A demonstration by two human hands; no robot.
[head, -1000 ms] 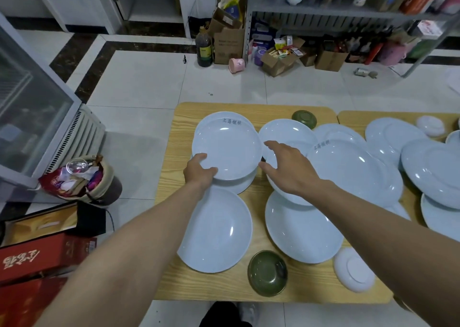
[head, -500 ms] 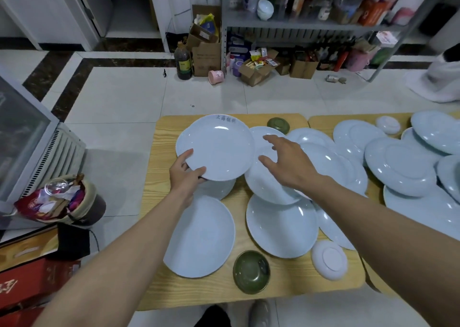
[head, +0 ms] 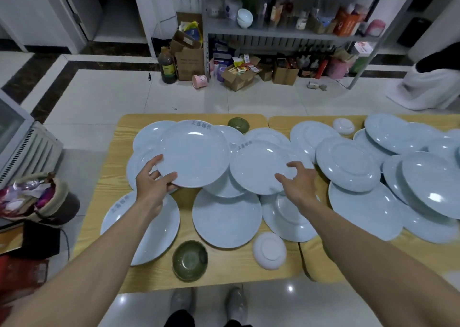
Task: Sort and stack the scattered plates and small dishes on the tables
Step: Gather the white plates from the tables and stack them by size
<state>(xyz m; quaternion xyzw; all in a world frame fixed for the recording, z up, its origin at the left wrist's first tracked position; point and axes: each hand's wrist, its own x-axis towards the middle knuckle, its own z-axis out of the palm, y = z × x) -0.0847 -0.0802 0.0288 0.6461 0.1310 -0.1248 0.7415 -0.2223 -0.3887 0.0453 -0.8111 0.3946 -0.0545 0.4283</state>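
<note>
Many pale blue plates lie scattered and overlapping on two wooden tables [head: 149, 277]. My left hand [head: 151, 181] grips the near-left rim of a lettered plate [head: 196, 150], held over other plates at the far left. My right hand [head: 297, 183] lies with spread fingers over the near-right rim of a second lettered plate [head: 258, 167], thumb on top. A green bowl [head: 190, 260] and an upturned small white dish [head: 269, 254] sit near the front edge. Another green bowl [head: 238, 125] and another small white dish [head: 344, 126] sit at the back.
A heap of plates [head: 408, 177] covers the right table. A full waste bin [head: 42, 197] stands on the floor to the left. Beyond the tables are tiled floor, cardboard boxes [head: 189, 62], a dark bottle [head: 168, 66], a metal shelf and a person in white [head: 428, 87].
My left hand has carried its plate a little to the right. My right hand has drawn back from a far plate onto the near-right rim of the lettered plate. The view has swung right.
</note>
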